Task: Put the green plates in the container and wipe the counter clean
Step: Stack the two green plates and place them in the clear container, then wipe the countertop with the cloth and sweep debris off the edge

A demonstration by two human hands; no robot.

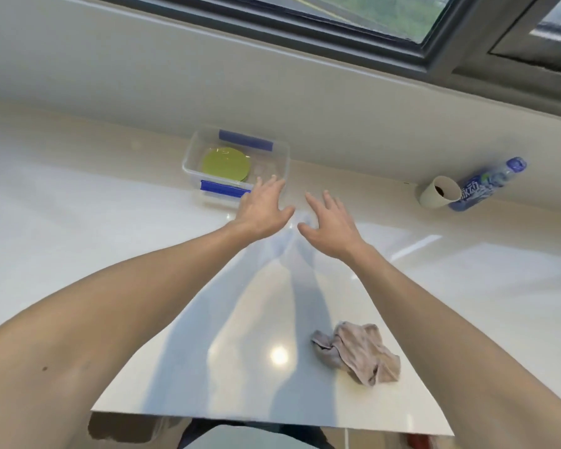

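Note:
A clear plastic container (pixel 274 150) with blue clips stands at the back of the white counter (pixel 78 222), against the wall. A green plate (pixel 225 165) lies flat inside it. My left hand (pixel 261 210) hovers just in front of the container's right corner, fingers spread, holding nothing. My right hand (pixel 329 222) is beside it to the right, also open with fingers apart. A crumpled beige cloth (pixel 358 354) lies on the counter near the front edge, below my right forearm.
A paper cup (pixel 439 192) lies tipped on its side at the back right, next to a blue-labelled plastic bottle (pixel 486 184). A window sill and dark window frame run along the wall behind. The counter's front edge is close to my body.

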